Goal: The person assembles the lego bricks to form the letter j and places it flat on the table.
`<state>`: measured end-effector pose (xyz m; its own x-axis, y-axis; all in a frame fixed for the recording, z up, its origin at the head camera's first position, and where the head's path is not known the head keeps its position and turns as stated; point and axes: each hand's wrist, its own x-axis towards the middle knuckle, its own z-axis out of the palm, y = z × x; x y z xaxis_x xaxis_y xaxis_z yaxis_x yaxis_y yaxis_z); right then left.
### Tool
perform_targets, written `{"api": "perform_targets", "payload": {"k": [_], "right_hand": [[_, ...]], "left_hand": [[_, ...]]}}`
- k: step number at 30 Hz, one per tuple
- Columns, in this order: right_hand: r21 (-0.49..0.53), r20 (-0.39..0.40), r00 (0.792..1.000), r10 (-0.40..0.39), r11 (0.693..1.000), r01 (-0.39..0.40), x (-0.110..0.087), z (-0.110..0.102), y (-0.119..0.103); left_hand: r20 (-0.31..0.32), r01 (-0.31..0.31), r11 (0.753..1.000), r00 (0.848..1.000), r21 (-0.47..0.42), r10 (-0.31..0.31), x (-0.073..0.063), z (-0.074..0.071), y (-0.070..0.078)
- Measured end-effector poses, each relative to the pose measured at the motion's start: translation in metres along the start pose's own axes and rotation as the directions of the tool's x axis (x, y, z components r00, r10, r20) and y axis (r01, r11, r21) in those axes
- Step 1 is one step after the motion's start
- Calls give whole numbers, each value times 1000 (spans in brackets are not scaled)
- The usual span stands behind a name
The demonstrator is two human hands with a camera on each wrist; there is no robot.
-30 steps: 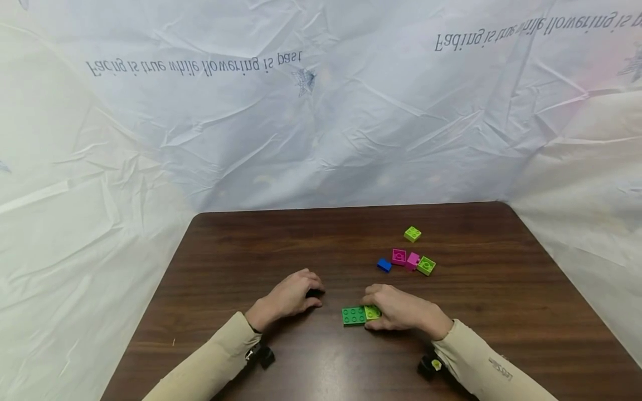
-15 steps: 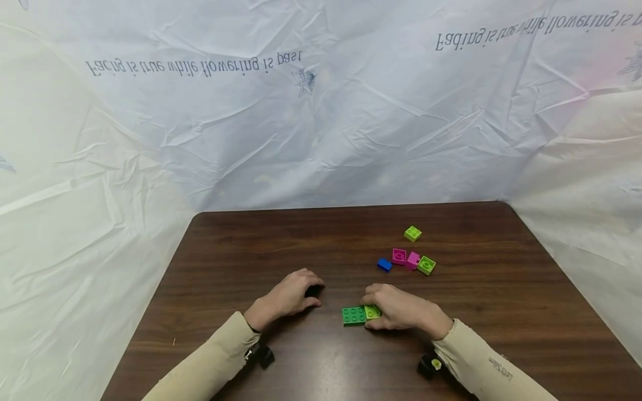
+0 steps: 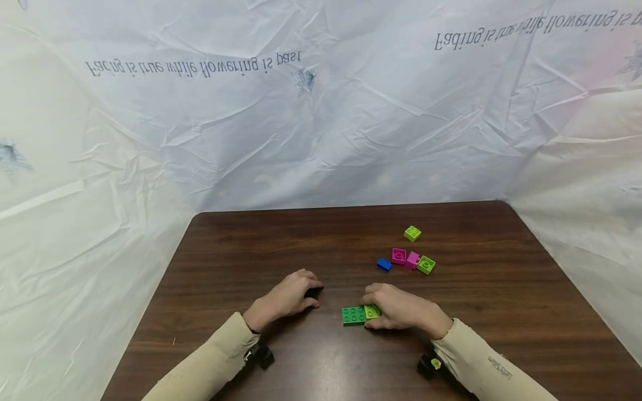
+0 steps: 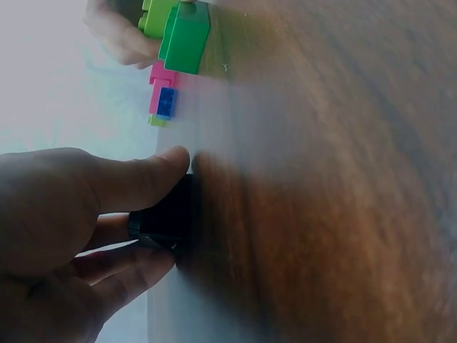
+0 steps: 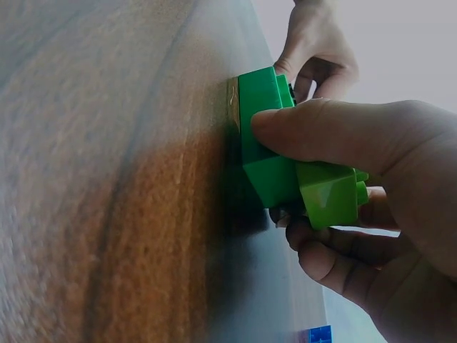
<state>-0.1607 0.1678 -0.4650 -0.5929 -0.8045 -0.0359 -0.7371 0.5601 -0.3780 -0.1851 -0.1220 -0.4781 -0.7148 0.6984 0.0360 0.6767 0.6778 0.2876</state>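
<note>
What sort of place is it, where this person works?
Likely an indoor corner arranged for recording: printed whitish sheets hang behind and beside a dark wooden table, with toy bricks on it, and small black devices sit at both wrists.

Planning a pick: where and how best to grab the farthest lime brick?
The farthest lime brick sits studs up, by itself, so likely pinch two opposite side walls from above, with the nearer right hand once free. It lies askew to the table edge, so the grip may need turning to match.
</note>
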Motion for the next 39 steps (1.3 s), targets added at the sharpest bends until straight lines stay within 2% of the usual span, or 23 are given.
{"api": "perform_targets", "payload": {"k": [10, 16, 23, 30, 39], "right_hand": [[2, 1, 1000, -1, 1000, 1, 0, 0, 1], [1, -3, 1000, -8, 1000, 8, 1, 0, 1], [-7, -21, 999, -29, 1000, 29, 0, 1, 2], [2, -14, 1000, -19, 1000, 19, -1, 2, 2], [1, -5, 1000, -7, 1000, 7, -1, 1, 2]], "left_hand": [[8, -3, 1000, 1000, 20, 3, -1, 0, 0], [-19, -10, 1000, 1000, 16, 10, -2, 0, -1], [-76, -46, 999, 996, 6, 46, -2, -4, -1], [-74, -33, 999, 997, -4, 32, -3, -5, 2], [-108, -53, 998, 993, -24, 50, -5, -7, 8]]}}
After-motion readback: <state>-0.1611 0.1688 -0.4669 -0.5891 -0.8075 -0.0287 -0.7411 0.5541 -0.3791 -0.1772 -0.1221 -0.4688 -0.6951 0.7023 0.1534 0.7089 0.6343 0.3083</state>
